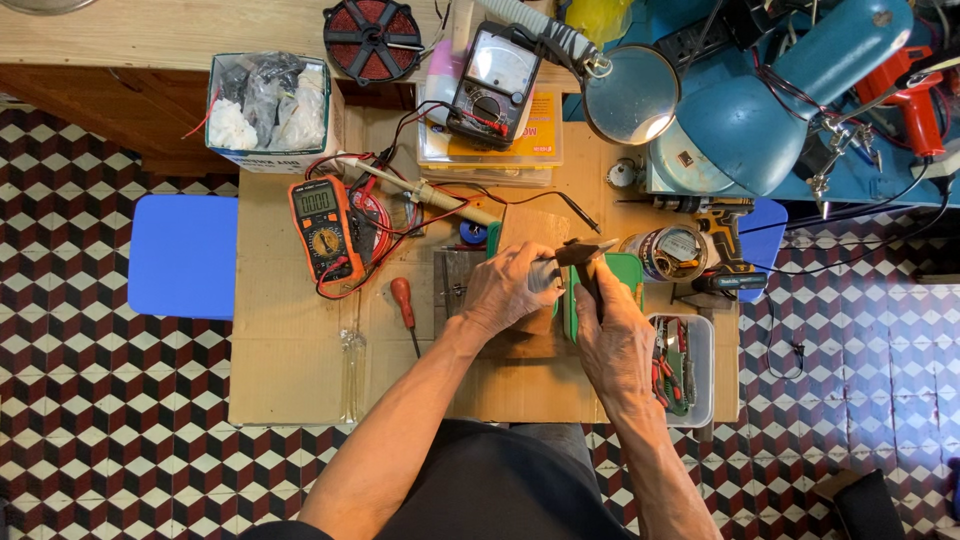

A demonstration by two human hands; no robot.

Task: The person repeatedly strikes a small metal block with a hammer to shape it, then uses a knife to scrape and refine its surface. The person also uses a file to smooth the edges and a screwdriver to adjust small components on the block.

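At the centre of the frame, a small dark flat rectangular part [580, 252] is pinched at its left end by the curled fingers of the left hand [508, 290]. The right hand [612, 335] is closed around a thin dark tool [592, 290], held against the part. Both hands are positioned above a green-edged mat [630, 270]. An orange digital multimeter [322, 228] is located at centre left, and a red-handled screwdriver [404, 305] lies just left of the left hand.
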